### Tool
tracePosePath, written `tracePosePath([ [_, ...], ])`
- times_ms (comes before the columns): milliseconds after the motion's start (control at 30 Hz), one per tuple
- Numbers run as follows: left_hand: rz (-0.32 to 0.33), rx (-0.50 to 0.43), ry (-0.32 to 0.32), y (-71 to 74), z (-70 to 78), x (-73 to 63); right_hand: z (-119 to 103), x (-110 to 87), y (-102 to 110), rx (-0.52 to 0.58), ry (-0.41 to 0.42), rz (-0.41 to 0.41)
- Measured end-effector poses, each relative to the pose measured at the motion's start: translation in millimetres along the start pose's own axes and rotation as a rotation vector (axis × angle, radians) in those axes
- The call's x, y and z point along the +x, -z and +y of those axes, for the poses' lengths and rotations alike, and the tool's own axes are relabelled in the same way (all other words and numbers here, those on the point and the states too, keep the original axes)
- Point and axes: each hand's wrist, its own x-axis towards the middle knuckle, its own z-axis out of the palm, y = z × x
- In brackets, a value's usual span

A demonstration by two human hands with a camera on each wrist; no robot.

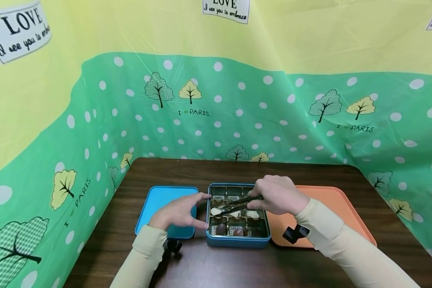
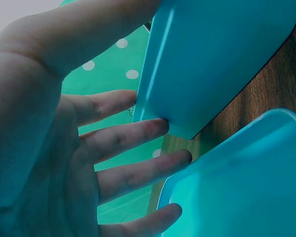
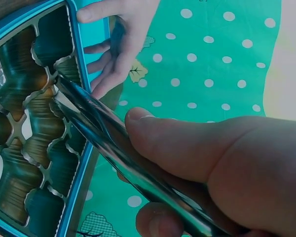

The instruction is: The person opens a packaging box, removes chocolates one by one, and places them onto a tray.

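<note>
A blue box (image 1: 237, 242) with a dark divided insert stands mid-table. White pieces (image 1: 253, 215) lie across one row of its compartments, and dark brown pieces (image 1: 221, 229) sit in the nearest row. My right hand (image 1: 279, 195) pinches dark, shiny tongs (image 3: 123, 148) between thumb and fingers. The tongs' tips are at the leftmost white piece (image 1: 215, 211), with white showing between them in the right wrist view. My left hand (image 1: 178, 211) is at the box's left side, thumb near the front corner, index finger at the rim, the other fingers spread and nearly straight.
A blue lid or shallow tray (image 1: 165, 196) lies left of the box, partly under my left hand. An orange tray (image 1: 327, 196) lies on the right beneath my right forearm. Behind the dark wooden table (image 1: 187, 170) hangs a green and yellow patterned cloth (image 1: 216, 104).
</note>
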Motion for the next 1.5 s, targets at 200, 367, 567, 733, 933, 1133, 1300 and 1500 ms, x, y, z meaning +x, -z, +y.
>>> tracePosePath([
  [200,0.006,0.001,-0.001,1.1,-0.5,0.0,3.4,-1.0,2.6,0.007,0.000,0.010],
  [367,0.003,0.007,0.001,1.0,-1.6,1.1,4.7,-1.3,4.9,0.008,0.000,0.021],
  [567,0.001,-0.004,-0.014,0.7,-3.0,2.1,6.4,-2.6,6.2,-0.002,-0.001,0.030],
  [733,0.001,-0.005,-0.024,1.4,-3.4,2.0,8.6,-6.1,10.3,0.005,-0.006,0.037],
  [933,0.000,-0.002,-0.032,1.7,-3.9,1.7,12.5,-10.6,16.2,0.020,0.002,0.053],
  [1133,-0.002,0.007,-0.018,2.1,-2.1,1.3,15.8,-19.4,23.1,0.031,-0.009,0.071],
  [1300,-0.001,0.005,-0.013,1.6,-2.2,1.3,18.7,-26.6,29.3,0.048,0.000,0.085],
  [1500,0.006,0.006,-0.018,0.1,-2.8,1.0,25.0,-36.2,35.2,0.062,-0.024,0.073],
])
